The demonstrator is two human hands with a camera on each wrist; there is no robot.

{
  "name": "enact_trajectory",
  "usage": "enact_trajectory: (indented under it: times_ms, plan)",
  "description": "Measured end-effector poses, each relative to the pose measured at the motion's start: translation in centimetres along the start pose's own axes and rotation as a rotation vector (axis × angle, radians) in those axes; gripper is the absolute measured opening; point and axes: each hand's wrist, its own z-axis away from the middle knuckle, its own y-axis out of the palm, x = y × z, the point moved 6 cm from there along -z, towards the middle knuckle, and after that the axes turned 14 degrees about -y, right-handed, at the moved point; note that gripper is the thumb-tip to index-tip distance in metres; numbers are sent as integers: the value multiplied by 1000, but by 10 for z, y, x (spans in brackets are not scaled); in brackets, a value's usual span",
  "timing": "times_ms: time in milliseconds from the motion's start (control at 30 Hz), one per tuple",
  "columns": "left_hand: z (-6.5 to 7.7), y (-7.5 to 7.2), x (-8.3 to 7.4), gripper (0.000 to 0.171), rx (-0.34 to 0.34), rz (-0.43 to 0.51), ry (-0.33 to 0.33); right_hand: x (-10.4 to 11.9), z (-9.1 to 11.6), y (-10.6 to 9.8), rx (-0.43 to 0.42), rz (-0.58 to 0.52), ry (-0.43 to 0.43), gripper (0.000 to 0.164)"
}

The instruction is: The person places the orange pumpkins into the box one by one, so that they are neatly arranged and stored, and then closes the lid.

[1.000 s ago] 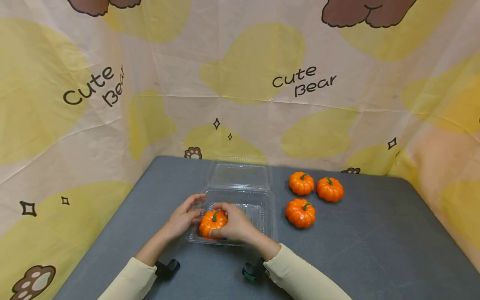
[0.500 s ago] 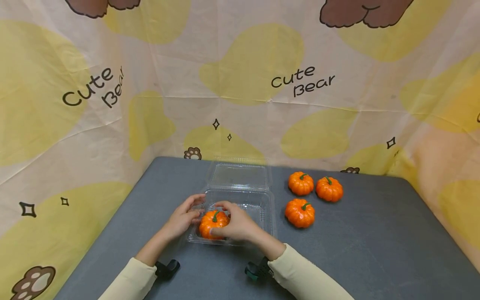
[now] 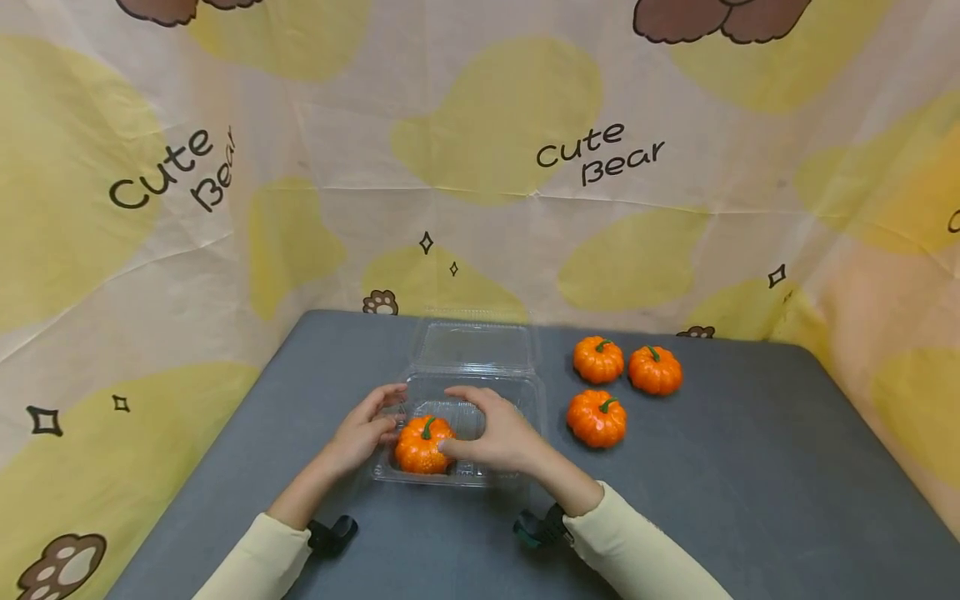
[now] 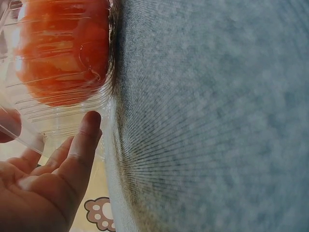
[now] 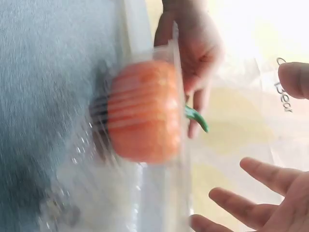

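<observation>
An orange pumpkin (image 3: 423, 446) with a green stem sits in the left part of a clear plastic clamshell box (image 3: 487, 479), whose lid (image 3: 476, 346) is folded back. My right hand (image 3: 498, 429) is spread over the box, just right of the pumpkin. In the right wrist view its fingers (image 5: 260, 174) are apart and hold nothing. My left hand (image 3: 363, 433) is at the box's left side. The left wrist view has its extended fingers (image 4: 87, 140) close against the clear wall, with the pumpkin showing through the plastic.
Three more orange pumpkins stand right of the box: a front one (image 3: 596, 419), a back one (image 3: 597, 360) and a right one (image 3: 656, 371). The dark grey table (image 3: 720, 483) meets a printed cloth (image 3: 480, 167) behind and at the sides.
My right hand has let go of the pumpkin and drawn back to the right, its fingers spreading. The pumpkin stays in the box's left part. My left hand stays at the box's side.
</observation>
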Motion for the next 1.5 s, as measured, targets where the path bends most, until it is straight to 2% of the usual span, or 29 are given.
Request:
enact_trajectory:
  times_ms: [300,433,600,867,1133,1500]
  plan:
    - [-2,0,3,49,-15,-5,-12,2,14,-35,-96,85,-95,59]
    - [-2,0,4,49,-17,-3,-8,1,18,-51,-164,84,-127,58]
    - [-1,-2,4,49,-29,-3,-17,-5,25,-70,-217,72,-126,56]
    - [-1,-2,5,48,-20,-2,-11,-23,41,-100,-272,81,-80,53]
    - [3,-2,-1,49,-2,3,21,-51,63,-124,-319,104,21,49]
    - [3,-2,-3,49,2,-2,25,-86,88,-131,-311,141,125,54]
